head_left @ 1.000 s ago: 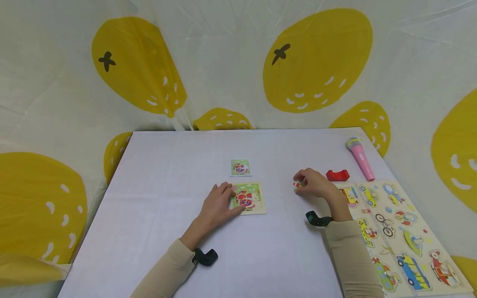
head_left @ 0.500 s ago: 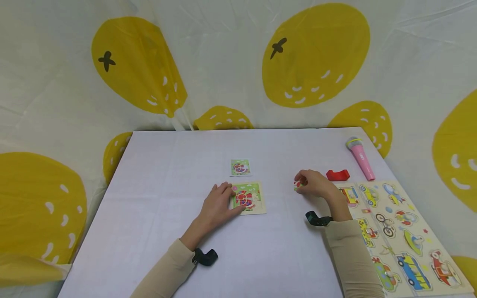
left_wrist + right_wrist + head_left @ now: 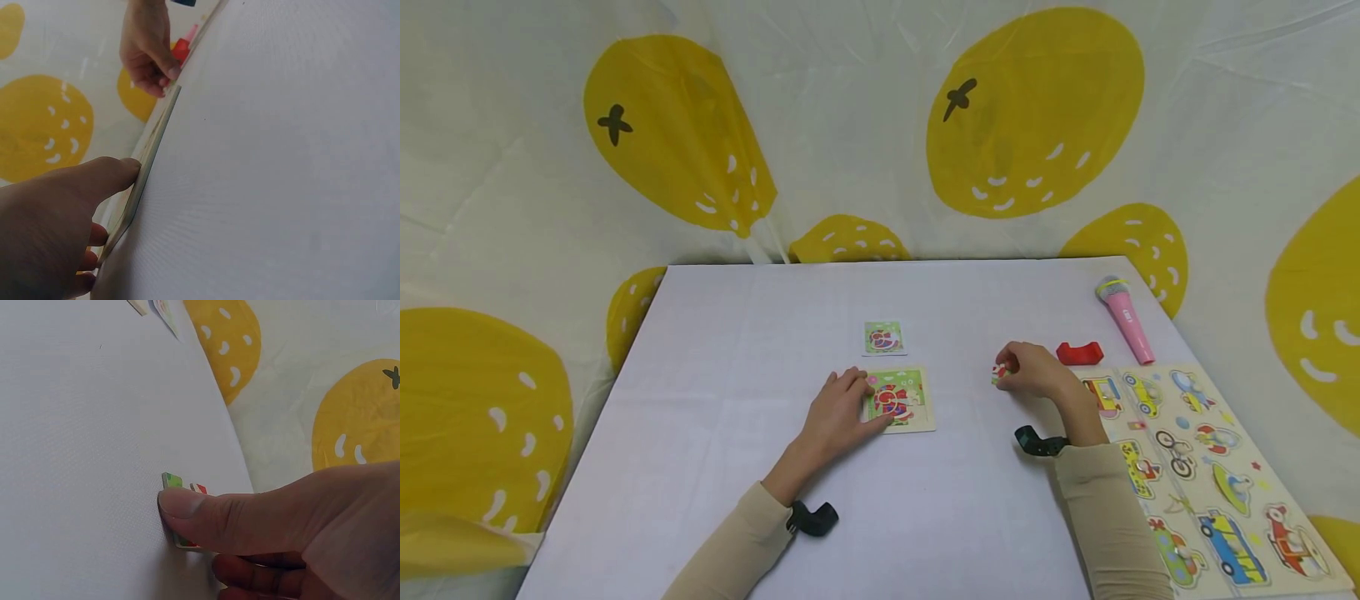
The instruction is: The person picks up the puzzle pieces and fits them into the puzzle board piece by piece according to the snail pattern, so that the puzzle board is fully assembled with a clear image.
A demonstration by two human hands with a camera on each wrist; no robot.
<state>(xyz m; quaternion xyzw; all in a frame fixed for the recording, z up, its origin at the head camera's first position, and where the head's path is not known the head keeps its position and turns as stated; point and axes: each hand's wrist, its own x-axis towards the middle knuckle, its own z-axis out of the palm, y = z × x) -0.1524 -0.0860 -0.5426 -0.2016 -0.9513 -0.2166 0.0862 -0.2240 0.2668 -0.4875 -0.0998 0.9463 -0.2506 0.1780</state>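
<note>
A small square jigsaw puzzle (image 3: 917, 423) in a pale wooden frame lies mid-table, showing a red and purple picture on green. My left hand (image 3: 838, 417) holds it at the left side, thumb along the near edge and fingers at the left edge; in the left wrist view the thumb (image 3: 128, 167) touches the frame's rim (image 3: 153, 147). To the right, my right hand (image 3: 1033, 371) pinches a puzzle piece (image 3: 998, 373) at the tabletop. The right wrist view shows that piece (image 3: 174, 480) in green and red, partly hidden under the thumb (image 3: 187, 506).
Behind the puzzle lies a small picture card (image 3: 883, 337) with a matching design. At the right are a large vehicle puzzle board (image 3: 1213, 475), partly under the right arm, a red curved block (image 3: 1079, 354) and a pink toy microphone (image 3: 1126, 321). A fruit-print cloth (image 3: 850, 125) hangs behind the table.
The right hand and its puzzle piece have shifted very slightly, with the fingertips a touch farther right. The left hand and the framed puzzle stay where they were.
</note>
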